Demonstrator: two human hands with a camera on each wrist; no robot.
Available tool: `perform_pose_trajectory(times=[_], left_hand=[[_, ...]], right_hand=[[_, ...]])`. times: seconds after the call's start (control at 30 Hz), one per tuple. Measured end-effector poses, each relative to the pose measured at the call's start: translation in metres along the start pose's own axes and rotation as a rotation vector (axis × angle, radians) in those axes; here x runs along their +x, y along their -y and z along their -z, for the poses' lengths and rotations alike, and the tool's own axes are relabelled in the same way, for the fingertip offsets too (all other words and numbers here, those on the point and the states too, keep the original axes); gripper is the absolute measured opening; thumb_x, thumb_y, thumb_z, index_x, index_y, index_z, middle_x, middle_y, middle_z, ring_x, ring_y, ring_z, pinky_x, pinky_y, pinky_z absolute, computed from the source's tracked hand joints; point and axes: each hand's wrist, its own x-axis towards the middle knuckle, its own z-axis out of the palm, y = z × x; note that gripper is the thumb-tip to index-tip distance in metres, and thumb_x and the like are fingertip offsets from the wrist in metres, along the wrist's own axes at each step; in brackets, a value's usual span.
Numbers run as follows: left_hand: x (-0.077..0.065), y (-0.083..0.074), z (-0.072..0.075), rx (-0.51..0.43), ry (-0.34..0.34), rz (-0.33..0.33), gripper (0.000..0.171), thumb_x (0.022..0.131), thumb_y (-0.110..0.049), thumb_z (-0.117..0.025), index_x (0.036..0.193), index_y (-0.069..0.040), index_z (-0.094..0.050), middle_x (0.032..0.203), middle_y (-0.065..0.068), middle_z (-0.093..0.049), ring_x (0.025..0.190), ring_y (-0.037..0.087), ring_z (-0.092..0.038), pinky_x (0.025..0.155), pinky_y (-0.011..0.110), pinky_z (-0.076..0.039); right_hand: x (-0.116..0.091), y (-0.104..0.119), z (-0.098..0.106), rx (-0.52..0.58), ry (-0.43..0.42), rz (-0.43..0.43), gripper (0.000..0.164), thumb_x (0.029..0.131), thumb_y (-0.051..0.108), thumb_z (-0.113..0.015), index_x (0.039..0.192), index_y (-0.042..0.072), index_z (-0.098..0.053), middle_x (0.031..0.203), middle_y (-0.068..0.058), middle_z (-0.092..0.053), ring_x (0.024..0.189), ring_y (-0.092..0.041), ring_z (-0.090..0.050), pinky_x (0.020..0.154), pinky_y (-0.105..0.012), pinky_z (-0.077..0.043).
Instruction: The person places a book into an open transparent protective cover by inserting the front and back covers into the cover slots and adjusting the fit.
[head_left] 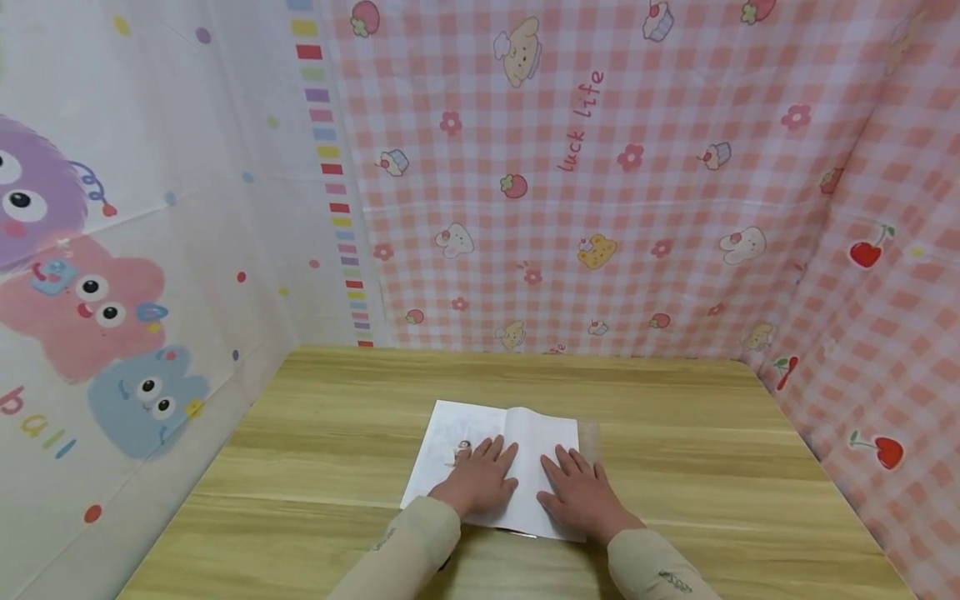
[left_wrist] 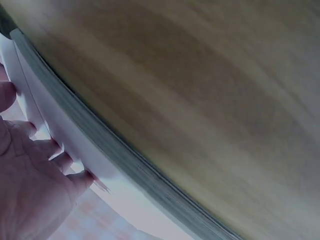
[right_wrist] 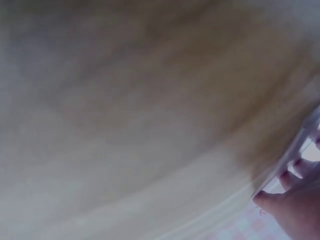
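Observation:
An open book (head_left: pixel 528 467) lies on the wooden table, its left page bearing a small printed figure and its right page white. My left hand (head_left: pixel 480 479) rests on the left page near the fold, fingers spread and straight. On the right page lies my right hand (head_left: pixel 585 496), palm down with its fingers extended. In the left wrist view the stacked page edges of the book (left_wrist: pixel 115 140) show as a thick block beside the left hand (left_wrist: pixel 37 170). The right wrist view catches the right hand (right_wrist: pixel 295 195) at the book's thin edge (right_wrist: pixel 285 160).
The wooden table (head_left: pixel 300 450) extends around the book on all sides. Behind it hangs a pink checked cloth (head_left: pixel 555 208) with cartoon prints. A white cloth (head_left: pixel 225 208) with cartoon figures hangs on the left, and a cherry-printed cloth (head_left: pixel 885 333) on the right.

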Motion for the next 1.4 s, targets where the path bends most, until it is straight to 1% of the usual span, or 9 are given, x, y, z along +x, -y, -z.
perform_pose_trajectory(times=[0.1, 0.27, 0.43, 0.67, 0.87, 1.03, 1.2, 1.27, 1.4], left_hand=[[0.000, 0.000, 0.001, -0.007, 0.007, 0.001, 0.059, 0.098, -0.041, -0.041, 0.150, -0.015, -0.032, 0.156, 0.011, -0.029, 0.140, 0.029, -0.024, 0.112, 0.056, -0.025], [-0.001, 0.001, 0.008, -0.057, 0.011, -0.015, 0.058, 0.099, -0.036, -0.041, 0.150, -0.009, -0.032, 0.155, 0.012, -0.031, 0.139, 0.029, -0.025, 0.112, 0.055, -0.025], [-0.002, 0.000, 0.007, -0.048, 0.004, -0.005, 0.058, 0.099, -0.036, -0.042, 0.149, -0.008, -0.034, 0.155, 0.012, -0.032, 0.139, 0.029, -0.026, 0.111, 0.055, -0.026], [0.000, -0.002, 0.001, 0.011, 0.008, 0.017, 0.061, 0.097, -0.042, -0.045, 0.148, -0.010, -0.035, 0.155, 0.011, -0.032, 0.139, 0.029, -0.026, 0.111, 0.055, -0.028], [0.001, -0.003, 0.003, 0.058, 0.010, 0.020, 0.062, 0.096, -0.044, -0.044, 0.149, -0.012, -0.035, 0.155, 0.010, -0.031, 0.139, 0.028, -0.027, 0.110, 0.054, -0.029], [0.002, -0.004, 0.004, 0.058, 0.003, 0.019, 0.062, 0.096, -0.043, -0.046, 0.148, -0.011, -0.036, 0.155, 0.011, -0.033, 0.138, 0.029, -0.029, 0.110, 0.054, -0.031], [0.004, -0.005, 0.004, 0.030, -0.008, 0.028, 0.063, 0.097, -0.041, -0.045, 0.149, -0.009, -0.033, 0.154, 0.011, -0.034, 0.137, 0.030, -0.030, 0.110, 0.054, -0.031], [0.004, -0.006, 0.006, 0.027, -0.014, 0.031, 0.061, 0.097, -0.039, -0.046, 0.148, -0.008, -0.034, 0.153, 0.012, -0.036, 0.136, 0.030, -0.031, 0.109, 0.055, -0.032], [0.002, -0.011, 0.010, 0.060, -0.027, 0.035, 0.058, 0.097, -0.038, -0.046, 0.147, -0.010, -0.038, 0.152, 0.011, -0.038, 0.134, 0.030, -0.033, 0.107, 0.055, -0.034]], right_hand=[[0.000, -0.002, -0.002, 0.007, -0.016, 0.009, 0.059, 0.094, 0.040, -0.052, 0.142, 0.006, -0.045, 0.151, -0.023, -0.034, 0.135, -0.043, -0.025, 0.103, -0.073, -0.021], [-0.001, -0.001, 0.000, 0.041, -0.022, 0.011, 0.059, 0.094, 0.039, -0.052, 0.142, 0.005, -0.044, 0.150, -0.024, -0.034, 0.135, -0.044, -0.025, 0.104, -0.072, -0.020], [-0.001, 0.003, 0.005, 0.088, -0.021, -0.004, 0.060, 0.092, 0.038, -0.055, 0.140, 0.003, -0.046, 0.149, -0.025, -0.036, 0.135, -0.044, -0.026, 0.104, -0.073, -0.018], [0.001, 0.000, -0.002, 0.052, -0.013, -0.014, 0.063, 0.092, 0.042, -0.055, 0.142, 0.006, -0.045, 0.152, -0.024, -0.031, 0.136, -0.043, -0.024, 0.105, -0.071, -0.019], [0.004, 0.000, -0.001, 0.017, -0.013, -0.009, 0.063, 0.091, 0.044, -0.056, 0.141, 0.006, -0.046, 0.150, -0.024, -0.035, 0.134, -0.043, -0.027, 0.104, -0.071, -0.022], [0.004, 0.000, 0.001, -0.009, -0.019, 0.000, 0.064, 0.090, 0.045, -0.058, 0.139, 0.006, -0.049, 0.147, -0.024, -0.038, 0.132, -0.044, -0.030, 0.102, -0.071, -0.025], [0.004, -0.003, -0.002, -0.020, -0.043, 0.010, 0.065, 0.089, 0.047, -0.057, 0.139, 0.007, -0.049, 0.147, -0.024, -0.039, 0.132, -0.043, -0.031, 0.102, -0.070, -0.027], [0.005, -0.003, -0.002, -0.015, -0.046, 0.012, 0.065, 0.089, 0.047, -0.057, 0.139, 0.006, -0.050, 0.147, -0.024, -0.039, 0.132, -0.044, -0.031, 0.102, -0.070, -0.027], [0.005, -0.003, -0.002, 0.001, -0.044, 0.007, 0.064, 0.088, 0.046, -0.059, 0.138, 0.006, -0.050, 0.146, -0.024, -0.040, 0.131, -0.044, -0.032, 0.101, -0.070, -0.027]])
